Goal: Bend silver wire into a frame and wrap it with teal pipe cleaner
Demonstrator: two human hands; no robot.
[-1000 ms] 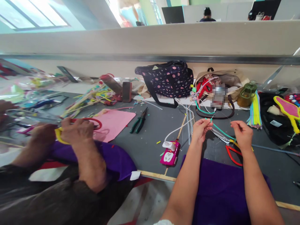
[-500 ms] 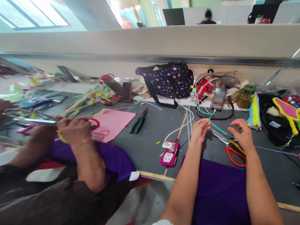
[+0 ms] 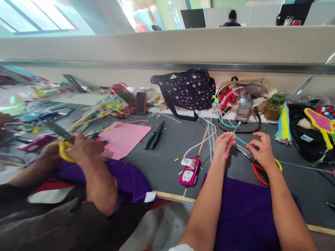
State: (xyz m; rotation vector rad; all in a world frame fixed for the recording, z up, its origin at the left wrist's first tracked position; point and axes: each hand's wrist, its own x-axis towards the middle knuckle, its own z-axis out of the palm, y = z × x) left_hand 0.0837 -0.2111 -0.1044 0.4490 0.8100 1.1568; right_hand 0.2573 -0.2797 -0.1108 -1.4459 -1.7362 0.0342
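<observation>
My left hand (image 3: 225, 142) is closed in a pinch on one end of a thin green strip (image 3: 241, 140), with fine thread-like strands close by. The strip slants down to my right hand (image 3: 261, 150), whose thumb and forefinger meet around it. Beneath my right hand lie scissors (image 3: 258, 173) with red and yellow handles, partly covered by the hand and wrist. Just beyond my left hand, a small bunch of coloured strips (image 3: 216, 104) rests against a beige bag. Purple cloth (image 3: 246, 212) spreads below my forearms.
A magenta power socket (image 3: 188, 174) with a white plug, and green-handled pliers (image 3: 155, 136), lie left of me. Behind stand a dark patterned bag (image 3: 187, 89), a beige bag (image 3: 261, 89) and a bottle (image 3: 274, 106). At left, a co-worker's hand (image 3: 87, 148) holds yellow-handled scissors.
My right hand has moved left along the green strip, and its fingers have come together. My left hand stays in place. The co-worker's scissors have swung upward.
</observation>
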